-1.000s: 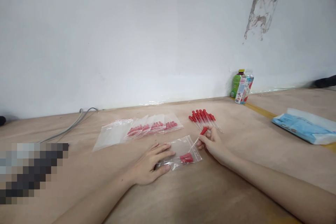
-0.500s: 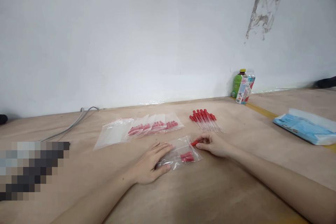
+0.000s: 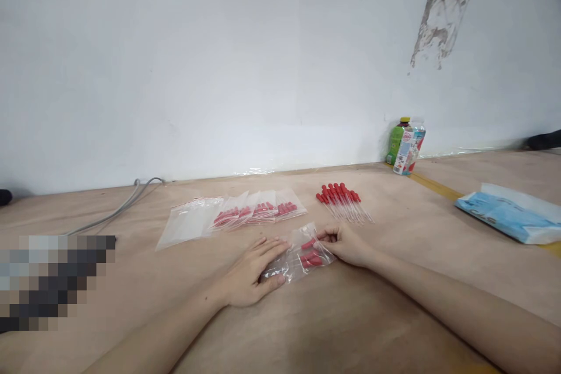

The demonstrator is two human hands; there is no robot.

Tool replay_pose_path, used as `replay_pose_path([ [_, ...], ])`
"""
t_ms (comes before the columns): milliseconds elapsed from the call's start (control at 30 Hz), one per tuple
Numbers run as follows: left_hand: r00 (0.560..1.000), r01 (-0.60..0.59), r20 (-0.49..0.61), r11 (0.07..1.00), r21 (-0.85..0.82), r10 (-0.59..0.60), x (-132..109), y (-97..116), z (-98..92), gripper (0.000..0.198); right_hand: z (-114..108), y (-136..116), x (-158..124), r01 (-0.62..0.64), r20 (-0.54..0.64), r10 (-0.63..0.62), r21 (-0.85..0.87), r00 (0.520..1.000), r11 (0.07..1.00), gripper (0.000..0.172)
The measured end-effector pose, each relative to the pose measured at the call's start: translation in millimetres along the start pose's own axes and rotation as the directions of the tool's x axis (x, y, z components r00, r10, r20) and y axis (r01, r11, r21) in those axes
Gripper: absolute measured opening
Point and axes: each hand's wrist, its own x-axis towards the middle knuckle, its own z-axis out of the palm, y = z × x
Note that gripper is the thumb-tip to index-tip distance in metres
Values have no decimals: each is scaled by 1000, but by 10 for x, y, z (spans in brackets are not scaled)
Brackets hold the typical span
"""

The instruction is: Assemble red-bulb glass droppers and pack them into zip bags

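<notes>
A clear plastic bag [image 3: 294,272] lies on the table between my hands, with several red rubber bulbs [image 3: 312,259] inside. My left hand [image 3: 252,272] rests on its left part, palm down and fingers spread. At the bag's right end my right hand [image 3: 339,242] pinches a dropper, its red bulb [image 3: 308,243] pointing left within the bag mouth; the fingers hide the rest. Behind my right hand lies a fanned pile of droppers [image 3: 339,196] with red bulbs and clear stems. Filled bags [image 3: 263,210] overlap in a row behind my left hand.
A flat bag [image 3: 189,221] ends that row on the left. Two bottles [image 3: 405,146] stand by the wall at the back right. A blue and white packet [image 3: 511,213] lies far right. A grey cable [image 3: 109,219] and a pixelated item [image 3: 56,280] are on the left.
My right hand has moved left, taking the red bulb from the bag's opening to inside it. My left hand has stayed in place on the bag.
</notes>
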Motion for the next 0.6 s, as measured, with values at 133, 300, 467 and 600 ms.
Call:
replay_pose_path([
  [133,1000,-9,-9,1000,-9,9,4,-4,5,53,43,-38,-2,140,73,-134,-87,988,986,29],
  [300,1000,0,26,1000,-7,1,12,-16,5,52,-280,-78,126,53,-62,-86,-409,994,911,22],
  [467,997,22,70,999,-24,-20,14,-38,-9,50,-597,-54,471,-391,-484,57,-627,873,674,19],
  [600,997,13,82,999,-45,-10,16,-41,-21,48,-589,-4,701,-525,-593,94,-613,799,590,22],
])
